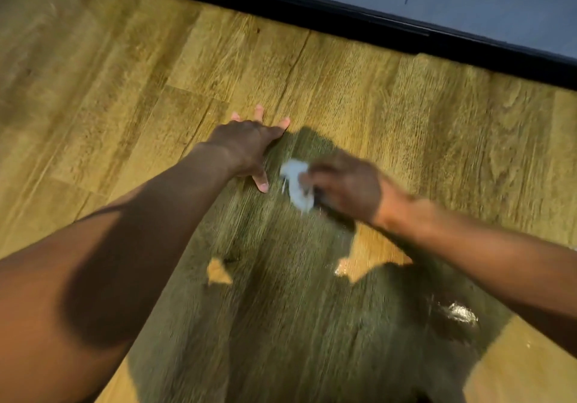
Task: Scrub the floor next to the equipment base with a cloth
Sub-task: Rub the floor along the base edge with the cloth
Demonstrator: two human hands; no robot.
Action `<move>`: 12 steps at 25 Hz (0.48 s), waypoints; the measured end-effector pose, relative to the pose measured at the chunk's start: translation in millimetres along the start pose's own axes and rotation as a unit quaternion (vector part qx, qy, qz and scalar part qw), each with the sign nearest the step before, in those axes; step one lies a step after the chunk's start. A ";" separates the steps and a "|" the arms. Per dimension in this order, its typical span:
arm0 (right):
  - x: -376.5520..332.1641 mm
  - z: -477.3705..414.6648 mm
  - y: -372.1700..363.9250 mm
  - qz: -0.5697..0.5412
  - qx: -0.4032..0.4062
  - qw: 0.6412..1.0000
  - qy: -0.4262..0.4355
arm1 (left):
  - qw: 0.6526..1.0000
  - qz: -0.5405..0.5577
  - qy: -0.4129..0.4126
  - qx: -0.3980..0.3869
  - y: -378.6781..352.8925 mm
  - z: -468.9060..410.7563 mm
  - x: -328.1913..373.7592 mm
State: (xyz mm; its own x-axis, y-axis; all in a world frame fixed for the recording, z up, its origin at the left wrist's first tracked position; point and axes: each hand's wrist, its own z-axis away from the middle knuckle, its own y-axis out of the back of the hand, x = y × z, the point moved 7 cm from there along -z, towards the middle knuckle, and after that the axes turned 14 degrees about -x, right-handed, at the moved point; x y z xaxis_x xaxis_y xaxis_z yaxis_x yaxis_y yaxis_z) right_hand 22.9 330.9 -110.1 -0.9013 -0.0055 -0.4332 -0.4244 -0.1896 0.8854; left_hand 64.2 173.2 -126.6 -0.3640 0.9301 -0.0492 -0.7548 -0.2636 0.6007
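White cloth (296,184) bunched in right hand (346,185), fingers curled tight, pressed on wood floor (406,115) near dark equipment base (343,18). Left hand (246,148) flat, fingers spread, arm straight.

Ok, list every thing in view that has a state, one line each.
left hand: open, fingers spread, pressed flat on the floor.
right hand: closed in a grip on the cloth, motion-blurred.
cloth: crumpled, white, held down at the floor.
wood-look floor: shiny wet-looking patches near the bottom right.
equipment base: standing on the floor, apart from both hands.
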 end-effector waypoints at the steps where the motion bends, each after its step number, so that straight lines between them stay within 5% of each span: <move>1: 34.6 -13.7 22.0 0.014 0.031 0.997 -0.064 | 1.000 0.001 0.000 0.002 0.7 -0.4 -0.3; 4: 95.4 -30.8 49.0 0.012 0.106 0.973 -0.203 | 1.000 0.018 0.001 0.001 1.0 0.6 -1.9; 9: 28.9 -12.9 12.1 0.024 0.008 0.999 -0.020 | 1.000 0.028 0.002 0.005 -0.8 2.1 0.5; 12: 90.0 -38.5 51.1 0.028 0.040 0.993 -0.107 | 0.999 0.035 0.000 0.001 0.7 4.6 1.4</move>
State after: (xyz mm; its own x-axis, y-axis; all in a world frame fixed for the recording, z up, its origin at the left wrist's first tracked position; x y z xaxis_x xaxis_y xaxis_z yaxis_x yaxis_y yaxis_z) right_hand -76.6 283.0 -110.3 -0.9176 0.1967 -0.3454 -0.3716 -0.1157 0.9212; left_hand 65.7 175.5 -122.6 -0.4161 0.9093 -0.0058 -0.7265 -0.3286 0.6035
